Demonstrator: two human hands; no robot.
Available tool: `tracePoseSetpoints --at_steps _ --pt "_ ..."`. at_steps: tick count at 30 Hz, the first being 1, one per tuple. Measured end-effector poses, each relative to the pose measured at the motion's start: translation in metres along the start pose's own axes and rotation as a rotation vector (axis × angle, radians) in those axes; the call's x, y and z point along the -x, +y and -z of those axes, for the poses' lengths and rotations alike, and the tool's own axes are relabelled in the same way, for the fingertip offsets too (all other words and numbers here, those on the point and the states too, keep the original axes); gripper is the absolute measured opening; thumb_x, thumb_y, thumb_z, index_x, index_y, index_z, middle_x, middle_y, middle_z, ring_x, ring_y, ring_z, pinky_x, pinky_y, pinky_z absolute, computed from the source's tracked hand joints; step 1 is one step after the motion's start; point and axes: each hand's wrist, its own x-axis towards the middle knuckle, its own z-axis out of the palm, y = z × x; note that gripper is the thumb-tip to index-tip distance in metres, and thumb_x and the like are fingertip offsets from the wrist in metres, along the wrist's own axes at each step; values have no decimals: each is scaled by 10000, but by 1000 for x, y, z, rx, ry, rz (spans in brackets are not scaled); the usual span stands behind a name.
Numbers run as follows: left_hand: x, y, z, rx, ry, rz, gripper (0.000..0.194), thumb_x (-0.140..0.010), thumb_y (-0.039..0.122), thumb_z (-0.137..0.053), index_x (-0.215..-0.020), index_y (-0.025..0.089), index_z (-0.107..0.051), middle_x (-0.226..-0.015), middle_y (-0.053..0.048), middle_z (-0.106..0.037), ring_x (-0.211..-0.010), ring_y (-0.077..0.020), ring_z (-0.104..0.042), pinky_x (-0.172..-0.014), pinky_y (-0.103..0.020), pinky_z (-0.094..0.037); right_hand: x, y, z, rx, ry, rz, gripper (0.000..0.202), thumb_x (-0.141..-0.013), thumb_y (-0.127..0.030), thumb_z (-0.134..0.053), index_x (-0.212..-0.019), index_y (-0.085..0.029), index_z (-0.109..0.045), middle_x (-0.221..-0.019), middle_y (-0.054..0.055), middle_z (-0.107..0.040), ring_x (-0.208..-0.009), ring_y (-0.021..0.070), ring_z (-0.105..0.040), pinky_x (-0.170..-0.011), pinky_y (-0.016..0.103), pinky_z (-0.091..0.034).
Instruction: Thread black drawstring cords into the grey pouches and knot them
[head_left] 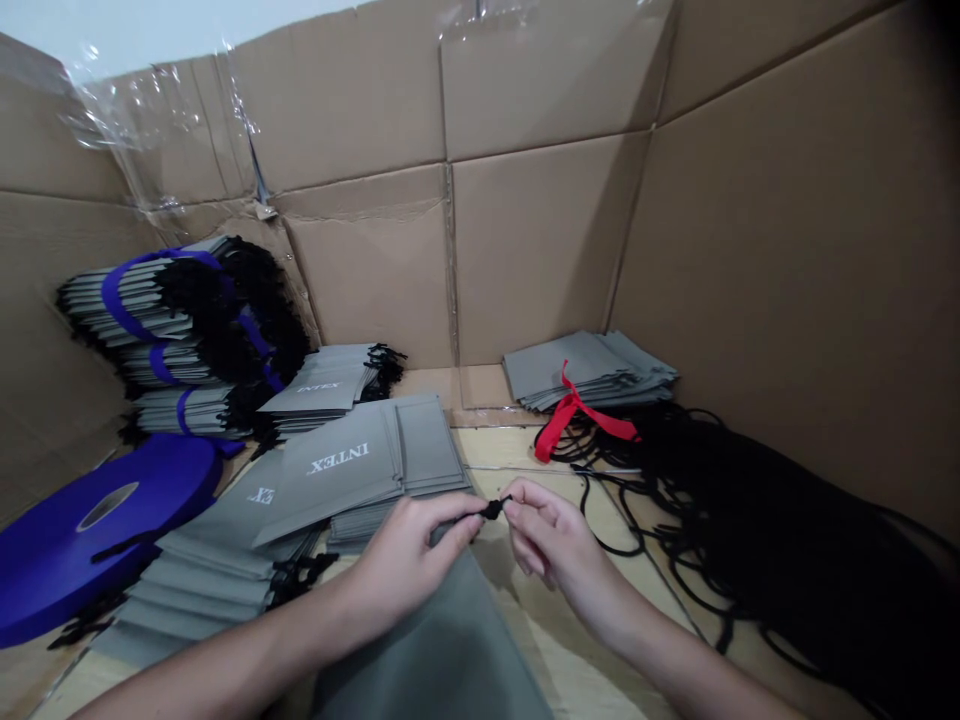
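Note:
My left hand (424, 545) is closed in a pinch at the top of a grey fabric bag (457, 650), where a black cord (493, 510) comes out between its thumb and forefinger. My right hand (547, 530) pinches the cord's end from the other side. The short stretch of cord between the hands looks bunched or knotted. Below them the bag hangs down toward the front edge of the view. A stack of grey bags (352, 455) printed "INTEX" lies beside my left hand, overlapping a fanned row of grey bags (202, 565) with black cord ends.
Bundles of bags (169, 300) tied with blue ribbon rise at the left, above a blue ribbon roll (45, 540). Another grey stack (585, 365) lies at the back right. A red ribbon (574, 410) ties a large heap of black cords (787, 540). Cardboard walls (540, 220) enclose the table.

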Motion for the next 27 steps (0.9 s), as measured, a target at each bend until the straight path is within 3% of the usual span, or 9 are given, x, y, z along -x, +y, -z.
tracePoseSetpoints --at_steps 8,20,27 --pt "1 4 -2 -12 8 24 290 -879 277 -447 -1084 200 -638 -1076 -30 -673 -987 -187 -615 -870 -268 -464 -6 3 6 -124 -38 50 309 -810 -478 -562 -728 -204 -445 -382 -139 -287 -325 45 -189 -416 209 -251" --pt "3 4 -3 -32 20 8 299 -885 297 -440 -1092 193 -629 -1104 -41 -660 -1020 -189 -601 -877 -260 -457 -4 -2 -2 -248 19 63 290 -783 -432 -599 -711 -208 -430 -373 -147 -281 -321 40 -176 -406 193 -255" --pt "4 6 -1 -36 -3 26 290 -888 303 -424 -1065 193 -627 -1042 -33 -680 -917 -185 -627 -778 -238 -474 -5 -2 -1 -211 36 95 310 -764 -455 -604 -707 -209 -424 -389 -142 -281 -339 43 -187 -400 190 -234"
